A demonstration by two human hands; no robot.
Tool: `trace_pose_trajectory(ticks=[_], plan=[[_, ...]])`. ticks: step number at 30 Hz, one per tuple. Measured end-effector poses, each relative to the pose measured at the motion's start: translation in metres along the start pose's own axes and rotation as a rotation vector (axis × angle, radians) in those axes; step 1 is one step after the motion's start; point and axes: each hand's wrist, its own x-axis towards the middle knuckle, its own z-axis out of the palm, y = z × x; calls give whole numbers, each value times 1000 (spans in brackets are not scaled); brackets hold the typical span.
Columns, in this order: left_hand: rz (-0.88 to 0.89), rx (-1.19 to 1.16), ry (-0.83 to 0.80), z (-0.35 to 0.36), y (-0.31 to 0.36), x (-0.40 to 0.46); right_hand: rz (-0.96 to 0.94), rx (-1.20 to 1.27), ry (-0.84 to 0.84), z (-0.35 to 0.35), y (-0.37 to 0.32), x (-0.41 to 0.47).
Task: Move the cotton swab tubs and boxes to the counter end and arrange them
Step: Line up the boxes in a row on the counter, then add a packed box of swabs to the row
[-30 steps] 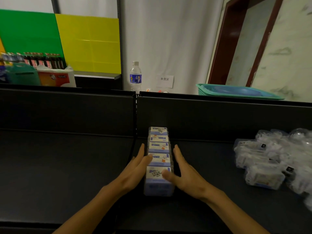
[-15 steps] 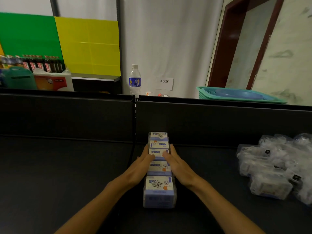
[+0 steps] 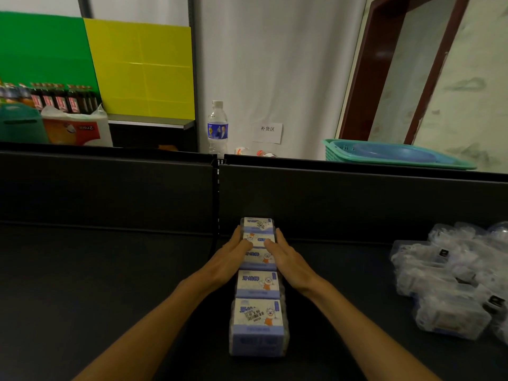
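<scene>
Five swab boxes (image 3: 258,281) already line up toward twelve o'clock; the left hand (image 3: 229,261) and right hand (image 3: 287,261), fingers straight, press their sides. The clear tubs (image 3: 450,281) at three o'clock look untouched, I'd say.

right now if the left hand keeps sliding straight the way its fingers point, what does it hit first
Probably the black back panel. The left hand lies flat along the row of cotton swab boxes, fingers pointing away from the person beside the rearmost box; depth is hard to judge.
</scene>
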Motion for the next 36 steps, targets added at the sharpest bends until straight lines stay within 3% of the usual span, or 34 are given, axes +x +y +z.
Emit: trace_pose_trajectory(ticks=[7,12,16,22,30,36], plan=[[-55,21,32,-2,5,-13,14,10,-6,-3,-1,-5],[17,85,107,-11,16,-31,4,-121,89,-15,-14,-22],[153,367,144,-14,28,-44,-152,-371,172,-28,-34,-47],[393,850,156,17,60,-54,-289,-940,298,-63,-37,-104],[461,1052,-98,116,87,-47,-53,-1163,405,-135,3,-182],[423,1068,-124,179,97,-30,121,-1206,397,-204,28,-194]])
